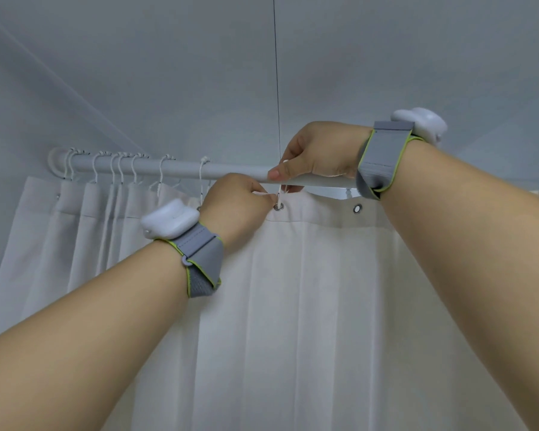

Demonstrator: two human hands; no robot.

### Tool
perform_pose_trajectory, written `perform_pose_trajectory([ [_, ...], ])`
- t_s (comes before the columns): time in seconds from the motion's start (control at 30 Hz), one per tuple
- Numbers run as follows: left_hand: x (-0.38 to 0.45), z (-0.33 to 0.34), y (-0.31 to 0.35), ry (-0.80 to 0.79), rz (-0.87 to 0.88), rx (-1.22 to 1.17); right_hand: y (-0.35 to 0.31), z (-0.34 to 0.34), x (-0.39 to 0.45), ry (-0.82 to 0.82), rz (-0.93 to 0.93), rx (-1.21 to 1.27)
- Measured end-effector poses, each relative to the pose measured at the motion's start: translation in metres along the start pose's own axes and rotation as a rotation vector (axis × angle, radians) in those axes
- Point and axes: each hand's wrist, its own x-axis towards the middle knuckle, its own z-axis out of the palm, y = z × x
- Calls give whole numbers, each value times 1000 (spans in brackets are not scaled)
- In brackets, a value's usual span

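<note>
A white shower curtain (308, 290) hangs below a white rod (224, 171) that runs across the view. My left hand (231, 200) pinches the curtain's top hem just left of a metal eyelet (278, 207). A white hook (281, 194) passes through that eyelet. My right hand (318, 150) sits on the rod above it, with fingers curled round the hook's upper part. A second eyelet (357, 208) to the right has no hook in it.
Several white hooks (119, 168) hang on the rod's left part, holding the bunched curtain there. The rod ends at a wall mount (54, 157) on the left. Pale walls and ceiling surround. A thin dark line (276, 73) runs down from the ceiling.
</note>
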Motion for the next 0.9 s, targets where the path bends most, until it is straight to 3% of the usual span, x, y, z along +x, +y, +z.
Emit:
perform_pose_trajectory([
  [0.17, -7, -6, -9, 13, 96, 148, -2, 4, -2, -4, 6, 60],
  [0.3, -20, -6, -20, 320, 333, 175, -8, 14, -4, 17, 28, 10],
  [0.4, -31, -2, -20, 470, 365, 258, -12, 17, -6, -10, 41, -38],
  [0.63, -25, 4, -8, 321, 143, 237, -19, 17, -7, -24, 56, -108],
  [0.9, -24, 0, -8, 272, 144, 266, -21, 17, -6, -21, 76, -46],
])
